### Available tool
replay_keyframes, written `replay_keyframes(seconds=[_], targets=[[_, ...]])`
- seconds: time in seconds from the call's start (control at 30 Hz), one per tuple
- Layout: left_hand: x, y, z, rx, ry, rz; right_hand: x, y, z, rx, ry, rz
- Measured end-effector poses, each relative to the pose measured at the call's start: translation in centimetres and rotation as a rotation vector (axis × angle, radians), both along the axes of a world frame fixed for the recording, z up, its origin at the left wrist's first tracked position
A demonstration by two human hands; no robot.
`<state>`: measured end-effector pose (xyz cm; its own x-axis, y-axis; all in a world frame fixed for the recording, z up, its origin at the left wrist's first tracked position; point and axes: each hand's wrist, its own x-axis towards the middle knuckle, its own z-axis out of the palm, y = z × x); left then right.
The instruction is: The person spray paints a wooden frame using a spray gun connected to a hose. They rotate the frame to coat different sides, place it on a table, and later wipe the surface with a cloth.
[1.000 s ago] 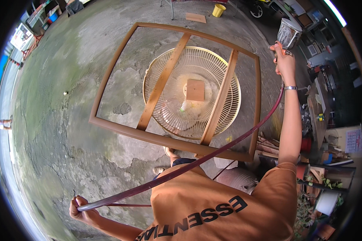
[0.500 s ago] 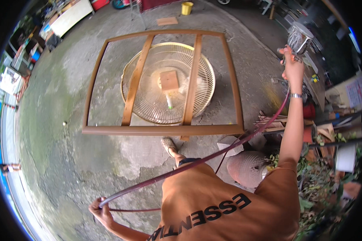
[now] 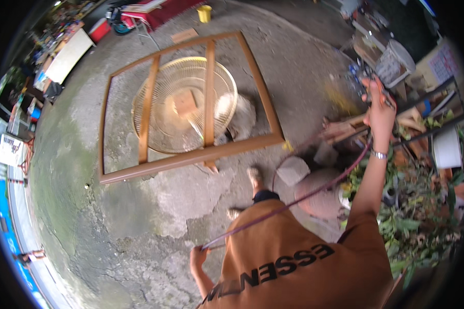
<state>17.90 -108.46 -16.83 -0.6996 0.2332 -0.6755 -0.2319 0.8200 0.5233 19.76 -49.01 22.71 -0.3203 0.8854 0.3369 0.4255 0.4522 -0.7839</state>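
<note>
My right hand [image 3: 380, 113] is raised at the right, its fingers wrapped around a spray gun [image 3: 368, 80] whose outline is partly blurred. A dark red hose [image 3: 294, 204] runs from below that hand, across my front, to my left hand [image 3: 197, 258]. There my left fingers are closed on the hose, low and near my body. Ahead to the left, a brown wooden frame [image 3: 191, 158] with two crosspieces lies over a round wire fan guard [image 3: 227, 77]. A small wooden block [image 3: 184, 102] shows inside the guard, between the crosspieces. Neither hand touches the frame.
Leafy plants [image 3: 412, 206], a rounded clay pot [image 3: 319, 193] and a stone block [image 3: 293, 171] crowd my right side. Scrap wood [image 3: 345, 129] and a white bucket [image 3: 394, 64] stand beyond. A yellow bucket [image 3: 204, 14] is at the back.
The view has swung, so the frame and guard sit farther left. My left hand has come in closer to my body with the hose. My right hand and spray gun appear lower.
</note>
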Motion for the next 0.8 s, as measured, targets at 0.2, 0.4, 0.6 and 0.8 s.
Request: replay_keyframes(seconds=[0.2,0.4,0.6,0.8], targets=[[1.6,7.2,-10.5,-0.016,0.076,-0.017,-0.4,3.0,-2.2,0.005,0.184,0.058],[-1.5,15.3,-12.7,-0.124,0.169,-0.034,-4.4,10.0,-6.0,-0.035,0.223,0.132],[-3.3,26.7,-8.4,-0.157,0.178,-0.011,-8.5,17.7,-9.4,-0.039,0.056,0.211],[-4.6,36.3,-7.3,-0.082,0.213,0.023,-11.8,22.5,-10.1,-0.062,0.002,0.265]])
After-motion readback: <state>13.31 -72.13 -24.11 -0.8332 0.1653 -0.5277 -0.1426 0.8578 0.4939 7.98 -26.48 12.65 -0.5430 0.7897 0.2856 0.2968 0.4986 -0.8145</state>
